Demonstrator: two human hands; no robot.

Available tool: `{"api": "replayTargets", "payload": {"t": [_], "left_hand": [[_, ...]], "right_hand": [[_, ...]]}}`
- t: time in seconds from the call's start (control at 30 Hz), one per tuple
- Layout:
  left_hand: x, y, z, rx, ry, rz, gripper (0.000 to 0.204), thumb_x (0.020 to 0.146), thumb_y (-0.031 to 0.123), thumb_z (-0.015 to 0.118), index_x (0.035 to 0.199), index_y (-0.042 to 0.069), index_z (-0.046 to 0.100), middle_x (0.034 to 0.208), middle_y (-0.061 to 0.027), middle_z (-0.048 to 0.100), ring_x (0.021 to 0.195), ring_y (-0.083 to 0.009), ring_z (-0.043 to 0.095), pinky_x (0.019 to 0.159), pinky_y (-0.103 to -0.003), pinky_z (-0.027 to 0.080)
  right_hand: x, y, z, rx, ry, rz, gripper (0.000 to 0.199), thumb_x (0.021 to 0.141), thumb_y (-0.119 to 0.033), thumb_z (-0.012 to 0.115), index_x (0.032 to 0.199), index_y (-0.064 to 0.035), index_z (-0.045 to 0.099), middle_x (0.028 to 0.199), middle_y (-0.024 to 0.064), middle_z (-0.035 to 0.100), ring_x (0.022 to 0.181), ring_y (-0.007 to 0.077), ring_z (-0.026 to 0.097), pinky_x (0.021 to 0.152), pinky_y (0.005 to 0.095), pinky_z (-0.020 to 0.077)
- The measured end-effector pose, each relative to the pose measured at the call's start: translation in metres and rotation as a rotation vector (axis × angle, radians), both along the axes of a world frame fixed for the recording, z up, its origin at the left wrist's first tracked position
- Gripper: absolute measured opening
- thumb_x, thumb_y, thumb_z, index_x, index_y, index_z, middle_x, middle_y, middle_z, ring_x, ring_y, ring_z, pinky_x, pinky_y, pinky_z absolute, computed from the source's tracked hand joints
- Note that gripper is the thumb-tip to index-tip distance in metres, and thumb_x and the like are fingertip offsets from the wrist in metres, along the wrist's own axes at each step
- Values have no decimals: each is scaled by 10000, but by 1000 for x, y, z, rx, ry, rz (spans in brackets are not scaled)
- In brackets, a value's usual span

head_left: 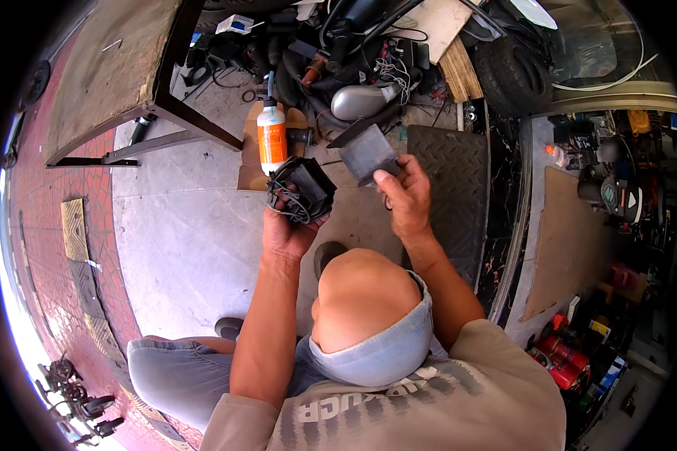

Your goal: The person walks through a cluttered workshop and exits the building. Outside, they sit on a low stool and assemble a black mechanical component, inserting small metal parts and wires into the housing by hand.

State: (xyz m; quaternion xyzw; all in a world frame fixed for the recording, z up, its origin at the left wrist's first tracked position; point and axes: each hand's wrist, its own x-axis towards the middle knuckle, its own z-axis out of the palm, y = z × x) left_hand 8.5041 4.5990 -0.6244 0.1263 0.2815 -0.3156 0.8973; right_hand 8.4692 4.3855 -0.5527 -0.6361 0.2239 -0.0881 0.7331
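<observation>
A black box-shaped housing [317,185] with dark cables coiled at its side rests in my left hand [287,234], whose fingers curl round it from below. My right hand [408,194] pinches a flat grey panel [368,152] with a dark edge between thumb and fingers. The panel is held up to the right of the housing, apart from it. Just beyond my left hand stands a white bottle [271,135] with an orange label and a dark cap. It is upright on a piece of brown cardboard [250,171]. The inside of the housing is too dark to make out.
A heap of dark parts and hoses, with a grey mirror shell [359,102], lies beyond my hands. A metal-framed table [105,75] stands at left. On the right are a black tread-plate mat [447,169], tyres [513,75] and a glass case [560,248] of goods.
</observation>
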Motion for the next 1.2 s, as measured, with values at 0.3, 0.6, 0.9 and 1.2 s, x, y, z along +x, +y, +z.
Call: {"api": "replayTargets", "payload": {"t": [0.3, 0.6, 0.9, 1.2], "left_hand": [[0, 13, 4, -105, -90, -15, 395, 951, 358, 597, 1285, 153, 646, 1250, -84, 686, 1110, -313, 650, 909, -495, 518], [-2, 23, 8, 0, -54, 65, 447, 972, 366, 570, 1348, 126, 606, 1311, -105, 660, 1167, -330, 627, 944, -512, 512], [-4, 23, 18, -170, -145, 51, 492, 951, 378, 600, 1364, 111, 586, 1318, -132, 650, 1159, -366, 641, 908, -549, 552], [-7, 15, 23, 14, -191, -40, 506, 937, 353, 633, 1347, 59, 603, 1289, -120, 667, 1157, -317, 641, 995, -484, 532]], "right_hand": [[17, 22, 27, -57, -70, 319, 335, 874, -74, 734, 1148, -1, 554, 880, 18, 655, 751, 39, 548, 652, 208, 422], [14, 42, 35, 214, 26, 380, 390, 852, -90, 741, 1177, 1, 546, 948, 30, 668, 782, 33, 560, 652, 207, 431], [14, 31, 25, 367, 140, 425, 291, 858, -128, 719, 1089, -18, 582, 816, 10, 640, 624, 45, 532, 514, 196, 366], [14, 39, 29, -978, -8, 457, 302, 937, -269, 646, 784, -22, 563, 622, 178, 593, 595, 387, 632, 573, 508, 469]]}}
